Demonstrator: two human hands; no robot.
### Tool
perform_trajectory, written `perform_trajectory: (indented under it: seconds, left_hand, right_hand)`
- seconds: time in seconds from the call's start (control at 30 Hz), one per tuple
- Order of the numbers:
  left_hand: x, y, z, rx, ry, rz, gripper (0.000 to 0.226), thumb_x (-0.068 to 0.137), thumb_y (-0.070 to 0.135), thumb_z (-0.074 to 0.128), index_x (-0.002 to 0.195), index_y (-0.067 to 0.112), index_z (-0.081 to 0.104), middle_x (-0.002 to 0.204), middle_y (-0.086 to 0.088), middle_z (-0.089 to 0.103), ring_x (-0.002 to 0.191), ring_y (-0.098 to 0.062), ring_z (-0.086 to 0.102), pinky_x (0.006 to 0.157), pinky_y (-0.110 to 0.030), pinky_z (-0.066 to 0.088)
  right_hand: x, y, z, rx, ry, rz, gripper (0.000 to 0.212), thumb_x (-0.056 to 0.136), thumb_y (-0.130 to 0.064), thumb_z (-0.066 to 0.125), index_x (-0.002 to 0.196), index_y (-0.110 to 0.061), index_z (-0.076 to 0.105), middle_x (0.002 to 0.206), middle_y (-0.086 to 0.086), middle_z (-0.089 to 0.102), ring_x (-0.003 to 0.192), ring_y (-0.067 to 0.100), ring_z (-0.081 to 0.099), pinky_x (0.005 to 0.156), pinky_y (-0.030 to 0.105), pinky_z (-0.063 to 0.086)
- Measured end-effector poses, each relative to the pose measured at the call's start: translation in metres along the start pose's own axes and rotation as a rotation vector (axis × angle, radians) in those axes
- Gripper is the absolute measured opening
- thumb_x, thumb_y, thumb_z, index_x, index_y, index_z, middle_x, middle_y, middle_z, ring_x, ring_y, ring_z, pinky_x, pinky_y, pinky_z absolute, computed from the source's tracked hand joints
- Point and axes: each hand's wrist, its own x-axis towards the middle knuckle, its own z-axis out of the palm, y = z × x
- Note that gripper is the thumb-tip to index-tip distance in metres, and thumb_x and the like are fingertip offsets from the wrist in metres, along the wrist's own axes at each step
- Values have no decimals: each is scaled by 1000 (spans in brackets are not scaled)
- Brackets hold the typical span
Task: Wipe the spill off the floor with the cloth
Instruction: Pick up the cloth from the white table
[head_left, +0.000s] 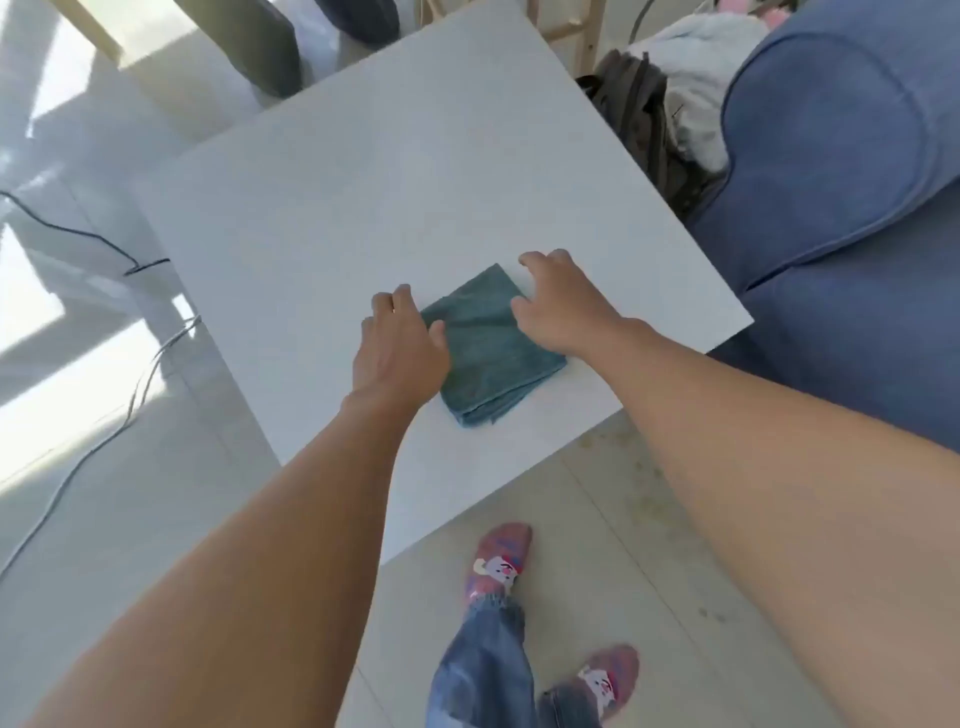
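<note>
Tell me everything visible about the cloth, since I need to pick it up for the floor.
The cloth is teal terry-like fabric, folded into a layered square, lying flat and turned diamond-wise near the white table's front edge. The left hand rests on its left corner; the right hand covers its right corner.

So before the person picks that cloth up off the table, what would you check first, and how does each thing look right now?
1. Cloth folded and lying flat on the white table: ok.
2. Left hand at the cloth's left edge, thumb on it: ok.
3. Right hand over the cloth's right corner: ok.
4. Firm grip on the cloth: not ok; neither hand's fingers are curled round it yet.
5. Spill located: ok, probably; faint specks mark the floor by the table's near edge.
6. Footing: ok; both slippers stand on the floor, off the cables to the left.
</note>
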Motion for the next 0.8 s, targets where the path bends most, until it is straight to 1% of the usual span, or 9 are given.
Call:
perform_trajectory:
  seconds: [0.1, 0.17, 0.23, 0.37, 0.43, 0.5, 0.6, 0.7, 0.8]
  left_hand:
    - [10, -17, 7, 65, 66, -25, 39, 101, 30, 46, 134, 10, 46, 138, -10, 39, 124, -29, 38, 81, -38, 42]
    - [14, -25, 9, 81, 113, -24, 35, 98, 35, 51, 128, 16, 53, 135, -6, 38, 122, -27, 37, 86, -43, 48]
    - [17, -28, 10, 82, 124, -31, 29, 96, 36, 54, 119, 19, 58, 133, -4, 39, 120, -26, 38, 89, -46, 49]
    - [21, -18, 13, 103, 99, -17, 19, 94, 29, 54, 108, 17, 59, 125, -6, 43, 116, -28, 39, 90, -42, 44]
    - [21, -12, 14, 100, 120, -6, 16, 96, 27, 51, 107, 16, 55, 119, -8, 48, 113, -30, 41, 90, -40, 40]
    - [20, -3, 13, 39, 138, 6, 11, 99, 26, 46, 104, 17, 48, 104, -6, 54, 105, -31, 46, 85, -43, 43]
    - [19, 17, 14, -173, 127, 17, 7, 103, 28, 38, 105, 22, 35, 84, -3, 53, 83, -30, 56, 67, -42, 46]
    - [20, 47, 18, -366, 76, 62, 12, 104, 22, 36, 114, 23, 30, 80, -2, 51, 68, -24, 52, 57, -36, 42]
    - [20, 75, 24, -422, -19, 116, 20, 104, 18, 37, 123, 25, 36, 84, 3, 47, 73, -18, 51, 62, -34, 43]
  right_hand:
    - [17, -8, 19, 67, 53, 40, 46, 100, -23, 48, 145, -15, 42, 142, 6, 36, 127, 29, 39, 90, 36, 40]
    - [22, -12, 27, 81, 76, 41, 40, 98, -21, 50, 138, -17, 49, 134, 5, 41, 121, 28, 43, 94, 40, 46]
    - [24, -12, 28, 147, 99, 89, 32, 94, -17, 52, 125, -19, 56, 124, 5, 51, 115, 28, 50, 95, 45, 50]
    - [22, -3, 22, 167, 85, 158, 9, 87, -13, 56, 94, -14, 62, 101, 3, 63, 103, 30, 58, 80, 41, 55]
    - [19, -1, 20, 202, 88, 139, 7, 89, -13, 55, 93, -11, 61, 97, 6, 65, 96, 32, 62, 76, 43, 54]
    - [15, 4, 15, 266, 113, 137, 6, 94, -16, 52, 97, -12, 57, 94, 8, 66, 85, 32, 64, 75, 45, 56]
    - [8, 20, 7, 355, 147, 143, 9, 101, -21, 48, 102, -13, 51, 89, 10, 65, 72, 30, 58, 72, 47, 55]
    - [-5, 42, -3, 493, 165, 216, 11, 103, -23, 48, 105, -13, 52, 87, 5, 62, 75, 23, 57, 67, 37, 50]
    - [-23, 76, -8, 724, 182, 321, 10, 99, -21, 54, 108, -24, 54, 91, 4, 69, 84, 23, 66, 75, 40, 56]
